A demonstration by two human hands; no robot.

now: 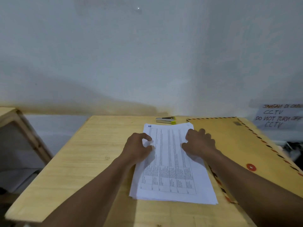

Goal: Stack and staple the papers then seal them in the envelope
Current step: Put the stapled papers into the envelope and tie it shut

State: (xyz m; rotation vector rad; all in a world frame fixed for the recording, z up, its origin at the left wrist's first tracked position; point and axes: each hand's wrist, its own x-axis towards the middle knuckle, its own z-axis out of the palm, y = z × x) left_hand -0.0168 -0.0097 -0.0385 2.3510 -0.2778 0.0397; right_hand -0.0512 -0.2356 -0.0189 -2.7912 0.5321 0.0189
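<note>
Papers (172, 163) lie stacked on the worktop (91, 161), envelope (232, 145) just right, stapler (166, 120) beyond. We note left hand (136, 149) half curled, fingertips pressing the stack's left edge; right hand (199, 143) loosely curled, resting on its right edge, grasping nothing.

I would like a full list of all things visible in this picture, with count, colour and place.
paper stack: one, white with printed table, table centre
stapler: one, silver and yellow, table's far edge, behind the papers
envelope: one, brown with striped border and red button, right of the papers, lying flat
table: one, light wood
handwritten CCTV sign: one, white, wall at far right
wooden frame: one, pale, far left
left hand: on papers' left edge
right hand: on papers' right side
</note>
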